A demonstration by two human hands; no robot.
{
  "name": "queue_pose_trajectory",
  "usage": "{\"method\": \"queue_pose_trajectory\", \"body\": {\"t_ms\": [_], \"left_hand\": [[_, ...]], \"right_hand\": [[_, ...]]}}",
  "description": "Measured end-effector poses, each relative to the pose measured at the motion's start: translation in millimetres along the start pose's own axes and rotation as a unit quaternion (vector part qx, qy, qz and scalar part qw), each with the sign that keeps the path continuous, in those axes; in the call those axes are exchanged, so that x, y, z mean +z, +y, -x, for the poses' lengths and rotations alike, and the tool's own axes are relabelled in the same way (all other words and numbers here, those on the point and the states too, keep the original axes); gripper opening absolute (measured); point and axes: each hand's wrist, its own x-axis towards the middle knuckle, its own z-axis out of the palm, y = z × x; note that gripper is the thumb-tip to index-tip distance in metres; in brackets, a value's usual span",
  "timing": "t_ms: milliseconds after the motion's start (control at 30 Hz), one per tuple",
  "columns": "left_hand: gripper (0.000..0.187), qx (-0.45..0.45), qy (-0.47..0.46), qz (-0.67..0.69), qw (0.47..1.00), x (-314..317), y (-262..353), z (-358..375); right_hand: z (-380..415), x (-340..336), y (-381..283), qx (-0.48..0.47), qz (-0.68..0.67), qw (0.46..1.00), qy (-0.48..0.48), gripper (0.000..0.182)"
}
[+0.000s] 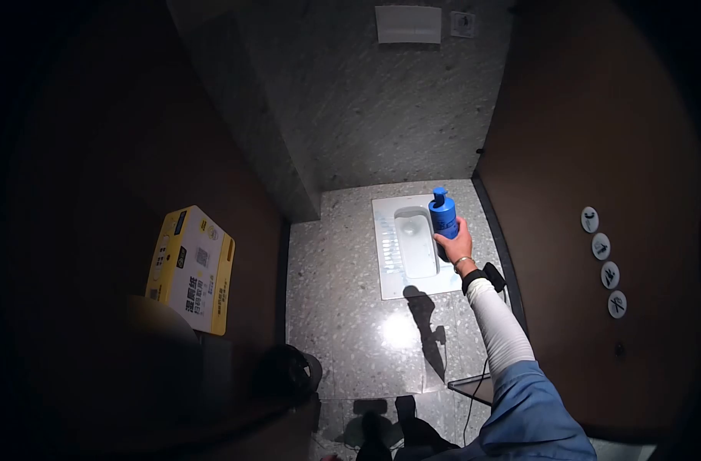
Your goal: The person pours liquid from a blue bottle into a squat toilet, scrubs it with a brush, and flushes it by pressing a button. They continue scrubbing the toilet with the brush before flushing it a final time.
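My right hand (456,244) is closed around the lower part of a blue pump bottle (442,206), fingers wrapped about its side. The bottle is tilted slightly, its pump head pointing toward the back wall. Beneath it lies a white squat toilet (416,287) set in the floor, and the bottle covers part of the bowl's right edge. Pale blue streaks mark the toilet's front and right rim. A bracelet and a black band circle my right wrist, below a white and blue sleeve. My left hand cannot be made out.
A yellow-and-white dispenser box (204,265) hangs on the left partition, with a dark bin (313,373) below it. Round signs (610,275) line the right partition. A cable (473,407) hangs beside my arm. A white panel (409,25) is on the back wall.
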Motion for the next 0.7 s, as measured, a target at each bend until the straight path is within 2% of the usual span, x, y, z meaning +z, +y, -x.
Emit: {"method": "queue_pose_trajectory", "body": {"t_ms": [33, 67, 100, 133, 200, 267, 300, 367, 433, 467, 500, 567, 700], "left_hand": [[0.025, -0.064, -0.028, 0.096, 0.993, 2, 6, -18], [0.029, -0.001, -0.075, 0.045, 0.996, 6, 5, -31], [0.027, 0.027, -0.122, 0.072, 0.990, 7, 16, -49], [0.026, 0.050, -0.170, 0.097, 0.979, 6, 25, -61], [0.028, 0.205, -0.167, 0.222, 0.938, 12, 45, -71], [0.026, 0.160, -0.214, 0.080, 0.960, 17, 63, -95], [0.026, 0.165, -0.221, 0.088, 0.957, 18, 73, -101], [0.023, 0.242, -0.200, 0.045, 0.948, 17, 87, -109], [0.023, 0.245, -0.221, 0.065, 0.942, 28, 87, -115], [0.022, 0.246, -0.235, 0.082, 0.937, 33, 86, -115], [0.022, 0.265, -0.250, 0.070, 0.929, 36, 88, -112], [0.023, 0.290, -0.335, -0.043, 0.896, 47, 77, -100], [0.023, 0.285, -0.411, -0.034, 0.865, 49, 49, -82]], "right_hand": [[3, -7, -9, 0.000, 0.005, 1.000, 0.006, 0.070], [6, -15, -19, -0.023, -0.052, 0.998, 0.026, 0.069], [12, -25, -29, -0.045, -0.106, 0.992, 0.045, 0.069], [17, -37, -37, -0.060, -0.092, 0.993, 0.044, 0.067], [47, -64, -65, -0.097, -0.052, 0.992, 0.066, 0.060], [76, -88, -87, -0.121, -0.039, 0.989, 0.071, 0.056], [96, -101, -95, -0.090, -0.034, 0.995, 0.039, 0.058], [140, -113, -98, -0.155, -0.122, 0.979, 0.046, 0.063], [198, -116, -75, -0.123, -0.091, 0.988, 0.031, 0.068], [231, -119, -65, -0.145, -0.112, 0.983, 0.018, 0.069], [301, -124, -64, -0.057, -0.295, 0.954, 0.011, 0.069], [369, -136, -46, 0.084, -0.268, 0.960, -0.011, 0.070], [476, -187, -28, 0.212, -0.191, 0.958, 0.009, 0.069]]}}
